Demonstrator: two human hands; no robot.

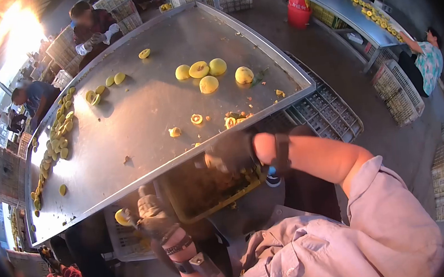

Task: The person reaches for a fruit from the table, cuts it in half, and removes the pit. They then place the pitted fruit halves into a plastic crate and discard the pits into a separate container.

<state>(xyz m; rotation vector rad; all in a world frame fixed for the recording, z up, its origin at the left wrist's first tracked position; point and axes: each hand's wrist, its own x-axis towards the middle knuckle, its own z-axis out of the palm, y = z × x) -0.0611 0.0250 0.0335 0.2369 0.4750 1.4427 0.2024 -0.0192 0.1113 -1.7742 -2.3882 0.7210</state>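
My left hand (153,214), in a brown glove, is below the table's near edge. Its fingers are closed on a yellow peach half (124,217), which sticks out to the left. My right hand (231,152), gloved in dark cloth, is smeared by motion over a yellow crate (217,207) with wet brown scraps inside. Whether that hand holds anything cannot be made out. On the metal table (146,113) lie a cluster of yellow peaches (209,85), one of them showing a cut face, and a single peach (244,75). Cut pieces with pits (196,119) lie near the edge.
Many peach halves (53,145) line the table's left side. A raised metal rim (262,115) borders it. Plastic crates (330,108) stand at the right. Other people (94,31) work across and to the left; another (426,60) sits by a second table (342,9).
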